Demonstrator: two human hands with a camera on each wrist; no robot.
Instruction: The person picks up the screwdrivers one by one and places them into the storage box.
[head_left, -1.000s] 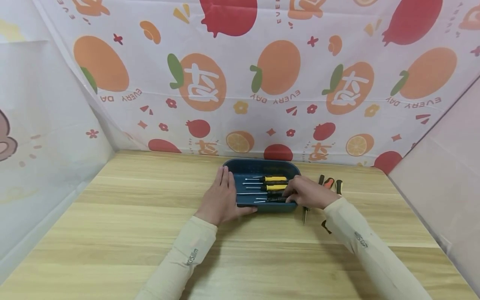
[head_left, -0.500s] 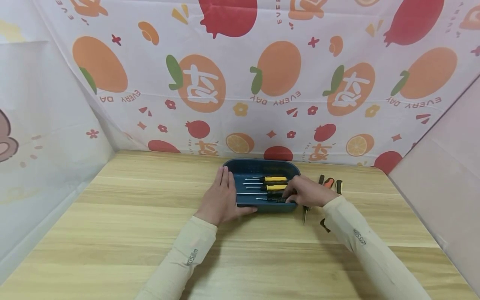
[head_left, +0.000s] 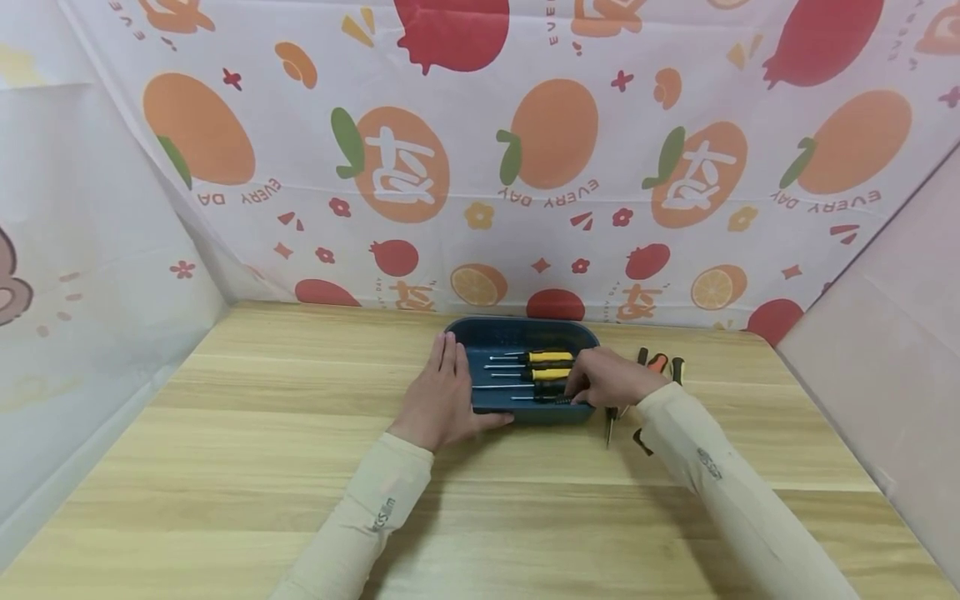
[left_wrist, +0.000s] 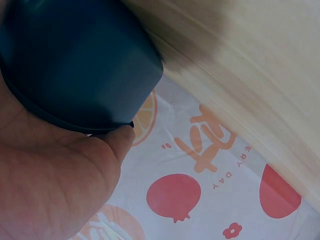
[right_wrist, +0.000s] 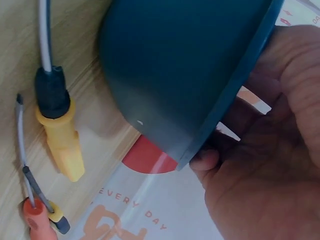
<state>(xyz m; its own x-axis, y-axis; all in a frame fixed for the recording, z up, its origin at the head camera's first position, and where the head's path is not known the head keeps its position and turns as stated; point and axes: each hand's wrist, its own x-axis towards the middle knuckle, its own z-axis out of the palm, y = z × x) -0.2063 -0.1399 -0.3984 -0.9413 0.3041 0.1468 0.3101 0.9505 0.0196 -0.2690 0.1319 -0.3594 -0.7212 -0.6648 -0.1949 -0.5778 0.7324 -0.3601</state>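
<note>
A dark blue tray (head_left: pixel 551 417) stands near the back of the table. My left hand (head_left: pixel 442 400) lies along its left end, fingers straight, thumb stretched along the front wall. In the left wrist view, that hand (left_wrist: pixel 60 175) touches the tray's rim. Reaching over the right end, my right hand (head_left: pixel 611 379) pinches the dark handle of a thin screwdriver (head_left: pixel 543 399) at the front of the tray. Behind it lie several screwdrivers side by side, including a yellow-and-black screwdriver (head_left: pixel 551 375). In the right wrist view, the tray wall (right_wrist: pixel 185 75) hides the right fingertips.
Right of the tray, more tools lie on the wooden table (head_left: pixel 300 467), among them a red-handled tool (head_left: pixel 657 362). The right wrist view shows a yellow-handled screwdriver (right_wrist: pixel 62 145) outside the tray. A fruit-print cloth (head_left: pixel 480 217) hangs behind the table.
Two thin shafts showed at the tray's front a second ago; one shows there now. The right hand and forearm have shifted slightly left. My left hand keeps its place.
</note>
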